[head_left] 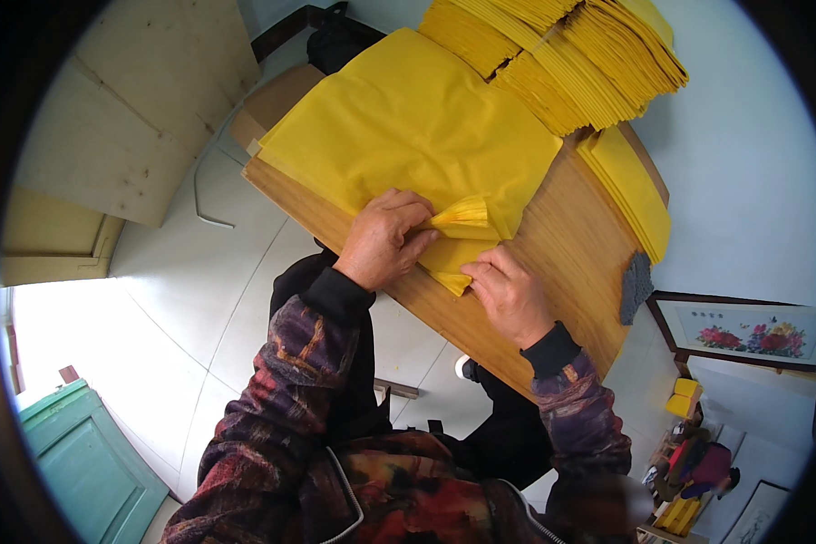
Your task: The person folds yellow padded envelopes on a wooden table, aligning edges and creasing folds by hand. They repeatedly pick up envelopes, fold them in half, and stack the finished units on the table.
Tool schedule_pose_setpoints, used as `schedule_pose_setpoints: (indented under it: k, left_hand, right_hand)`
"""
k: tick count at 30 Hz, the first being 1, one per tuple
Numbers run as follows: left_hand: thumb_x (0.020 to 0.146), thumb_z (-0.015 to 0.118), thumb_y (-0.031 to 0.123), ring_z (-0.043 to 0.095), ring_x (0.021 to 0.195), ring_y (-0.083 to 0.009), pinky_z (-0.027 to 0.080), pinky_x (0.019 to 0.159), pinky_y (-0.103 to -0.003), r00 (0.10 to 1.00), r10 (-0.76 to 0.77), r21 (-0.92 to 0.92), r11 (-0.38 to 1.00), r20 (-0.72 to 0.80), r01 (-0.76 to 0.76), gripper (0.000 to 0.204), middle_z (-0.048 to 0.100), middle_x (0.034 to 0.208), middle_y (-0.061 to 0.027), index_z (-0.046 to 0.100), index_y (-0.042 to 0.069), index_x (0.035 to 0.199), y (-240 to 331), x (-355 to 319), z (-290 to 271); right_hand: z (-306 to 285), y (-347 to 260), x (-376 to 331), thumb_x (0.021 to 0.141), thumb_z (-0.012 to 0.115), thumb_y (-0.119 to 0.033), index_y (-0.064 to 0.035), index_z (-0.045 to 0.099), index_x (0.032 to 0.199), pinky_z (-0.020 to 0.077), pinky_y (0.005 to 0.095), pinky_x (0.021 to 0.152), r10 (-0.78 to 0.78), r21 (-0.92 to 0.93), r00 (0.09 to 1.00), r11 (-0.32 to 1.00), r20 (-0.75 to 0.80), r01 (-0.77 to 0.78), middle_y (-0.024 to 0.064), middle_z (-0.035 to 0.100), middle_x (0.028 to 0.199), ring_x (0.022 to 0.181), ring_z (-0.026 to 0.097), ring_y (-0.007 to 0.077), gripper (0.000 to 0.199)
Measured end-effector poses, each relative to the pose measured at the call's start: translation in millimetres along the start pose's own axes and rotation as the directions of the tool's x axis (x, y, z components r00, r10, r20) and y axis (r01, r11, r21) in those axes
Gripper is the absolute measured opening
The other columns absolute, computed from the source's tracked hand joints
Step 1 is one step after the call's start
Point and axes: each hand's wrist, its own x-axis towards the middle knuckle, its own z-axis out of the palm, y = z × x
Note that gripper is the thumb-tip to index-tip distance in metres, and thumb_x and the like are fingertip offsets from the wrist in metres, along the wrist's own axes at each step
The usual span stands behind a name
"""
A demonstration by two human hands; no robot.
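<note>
While the left hand [385,238] pinches the pleated corner of the yellow paper sheet [408,127] to hold its folds, the right hand [508,295] presses curled fingers on its lower edge, flattening it on the wooden table [571,245], near fanned stacks of yellow paper [562,63].

Stacked yellow paper bundles [562,63] run off the far edge of the frame. The left hand [383,238] hides part of the folded sheet [458,238]. A blurred seated person [698,467], near right, stays indistinct.
</note>
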Motion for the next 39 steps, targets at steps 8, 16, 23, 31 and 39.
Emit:
schedule_pose_setpoints:
  k: [8, 16, 23, 31, 39]
  left_hand:
    - [0.078, 0.072, 0.003, 0.058, 0.09, -0.0317, 0.048, 0.078, -0.037, 1.0, 0.007, -0.011, 1.0, -0.007, -0.007, 0.014, 0.064, 0.098, -0.0113, 0.063, 0.001, 0.089, -0.8, -0.6, 0.3]
    - [0.078, 0.072, 0.002, 0.058, 0.091, -0.032, 0.048, 0.079, -0.037, 1.0, -0.004, -0.004, 1.0, 0.005, 0.004, 0.015, 0.064, 0.097, -0.0114, 0.063, 0.001, 0.089, 1.6, 0.5, -1.0]
    - [0.077, 0.073, 0.003, 0.058, 0.091, -0.0323, 0.048, 0.079, -0.037, 1.0, -0.008, -0.004, 1.0, 0.005, 0.008, 0.016, 0.064, 0.098, -0.0116, 0.063, 0.001, 0.089, 2.1, 0.5, -0.6]
    - [0.076, 0.073, 0.004, 0.058, 0.091, -0.0324, 0.048, 0.079, -0.038, 1.0, -0.006, -0.001, 1.0, -0.002, 0.006, 0.016, 0.064, 0.096, -0.0113, 0.063, 0.001, 0.089, 3.8, 1.5, -1.2]
    - [0.078, 0.071, 0.007, 0.058, 0.088, -0.0367, 0.048, 0.076, -0.042, 0.999, 0.044, 0.008, 0.999, -0.028, -0.044, 0.02, 0.061, 0.093, -0.0171, 0.062, -0.001, 0.093, -2.7, -2.2, 1.9]
  right_hand:
    - [-8.4, 2.7, 7.3, 0.085, 0.063, 0.003, -0.0011, 0.065, 0.099, 0.0517, 0.0339, 0.068, 0.051, 0.161, 0.997, 0.985, 0.062, -0.061, 0.0123, 0.06, 0.097, 0.079, 0.062, 0.0279, 0.015]
    - [-17.9, 2.6, 14.9, 0.087, 0.062, -0.003, 0.0009, 0.063, 0.093, 0.0496, 0.0363, 0.067, 0.106, 0.278, 0.979, 0.948, 0.175, -0.153, 0.0132, 0.061, 0.091, 0.079, 0.061, 0.0315, 0.007]
    - [-17.5, 2.6, 18.6, 0.088, 0.062, -0.005, 0.0017, 0.061, 0.089, 0.0482, 0.0356, 0.064, 0.088, 0.267, 0.977, 0.954, 0.193, -0.139, 0.0142, 0.06, 0.087, 0.073, 0.06, 0.03, 0.007]
    - [-19.1, 3.0, 17.4, 0.086, 0.064, -0.001, 0.0012, 0.06, 0.088, 0.0467, 0.0288, 0.062, 0.224, 0.436, 0.948, 0.847, 0.227, -0.305, 0.008, 0.059, 0.081, 0.068, 0.058, 0.0166, 0.005]
    - [-14.6, 45.3, -32.6, 0.086, 0.066, -0.006, -0.0007, 0.062, 0.094, 0.0498, 0.0334, 0.065, 0.407, 0.226, 0.891, 0.905, -0.204, -0.361, 0.0116, 0.062, 0.083, 0.074, 0.062, 0.0253, 0.011]
